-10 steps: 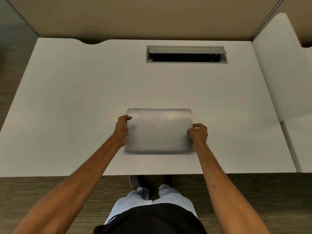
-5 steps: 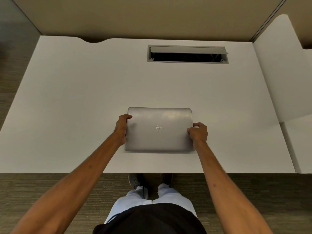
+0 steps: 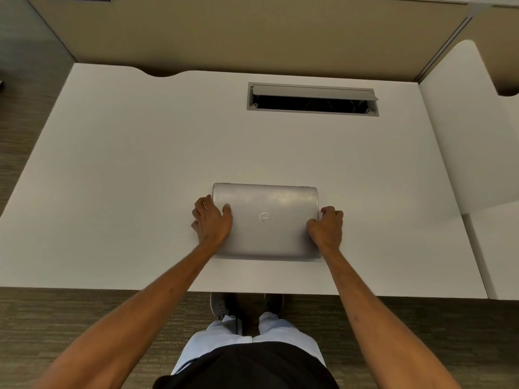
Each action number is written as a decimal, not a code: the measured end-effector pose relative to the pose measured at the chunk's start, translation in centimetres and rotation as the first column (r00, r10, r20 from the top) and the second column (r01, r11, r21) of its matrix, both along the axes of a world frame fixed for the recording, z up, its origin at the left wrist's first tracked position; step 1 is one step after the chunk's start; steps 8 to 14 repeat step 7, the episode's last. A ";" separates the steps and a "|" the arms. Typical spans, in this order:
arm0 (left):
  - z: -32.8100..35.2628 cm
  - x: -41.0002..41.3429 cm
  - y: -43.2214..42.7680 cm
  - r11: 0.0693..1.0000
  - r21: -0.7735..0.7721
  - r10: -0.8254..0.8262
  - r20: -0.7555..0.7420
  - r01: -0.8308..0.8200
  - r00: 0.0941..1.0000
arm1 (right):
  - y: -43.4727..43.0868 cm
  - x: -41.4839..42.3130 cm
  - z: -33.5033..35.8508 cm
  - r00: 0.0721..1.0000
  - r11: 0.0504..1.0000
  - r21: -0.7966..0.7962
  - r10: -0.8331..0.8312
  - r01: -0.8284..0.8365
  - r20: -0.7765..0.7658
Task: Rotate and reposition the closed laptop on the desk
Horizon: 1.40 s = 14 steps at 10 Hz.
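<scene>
A closed silver laptop (image 3: 266, 220) lies flat near the front middle of the white desk (image 3: 140, 169), long side towards me, a round logo on its lid. My left hand (image 3: 210, 220) grips its left edge, thumb lying on the lid and fingers curled around the side. On the right edge sits my right hand (image 3: 327, 226), fingers curled over the side. Both forearms reach in from below.
An open grey cable hatch (image 3: 311, 99) is set into the desk at the back, right of centre. A second white desk (image 3: 477, 136) adjoins on the right. Beige partition panels (image 3: 252, 32) close off the back. My legs and shoes stand below the front edge.
My left hand has shifted further onto the lid, thumb now resting on top. The laptop stays almost where it was, and the right hand keeps its hold on the right edge.
</scene>
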<state>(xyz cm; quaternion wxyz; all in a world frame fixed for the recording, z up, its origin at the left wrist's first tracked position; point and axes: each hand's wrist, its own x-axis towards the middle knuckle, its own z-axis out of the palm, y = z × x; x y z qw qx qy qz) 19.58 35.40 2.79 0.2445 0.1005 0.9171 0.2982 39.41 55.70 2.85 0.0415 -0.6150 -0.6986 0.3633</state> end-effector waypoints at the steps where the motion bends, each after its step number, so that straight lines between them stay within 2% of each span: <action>1: -1.7 1.6 -0.9 0.960 -0.119 -0.276 -0.265 0.253 0.924 | -0.7 -0.6 0.1 0.958 0.929 0.249 0.238 -0.273 0.162; 2: -2.7 2.4 -1.2 0.887 -0.195 -0.461 -0.351 0.418 0.815 | -1.1 -1.4 -0.5 0.865 0.800 0.336 0.427 -0.497 0.262; 3: -2.5 2.6 -0.4 0.847 -0.226 -0.531 -0.425 0.482 0.733 | -1.9 -2.5 -0.8 0.782 0.705 0.340 0.544 -0.623 0.306; 4: -2.7 2.3 0.1 0.821 -0.263 -0.568 -0.465 0.506 0.679 | -2.5 -3.5 -1.2 0.738 0.659 0.334 0.591 -0.674 0.325; 6: -2.1 1.9 0.8 0.846 -0.231 -0.529 -0.467 0.480 0.708 | -2.1 -4.6 -1.1 0.726 0.638 0.346 0.609 -0.687 0.320; 7: -1.4 1.3 1.5 0.842 -0.222 -0.531 -0.499 0.491 0.685 | -1.6 -5.3 -0.4 0.748 0.630 0.404 0.581 -0.663 0.320; 14: -1.4 1.3 1.5 0.842 -0.222 -0.531 -0.499 0.491 0.685 | -1.6 -5.3 -0.4 0.748 0.630 0.404 0.581 -0.663 0.320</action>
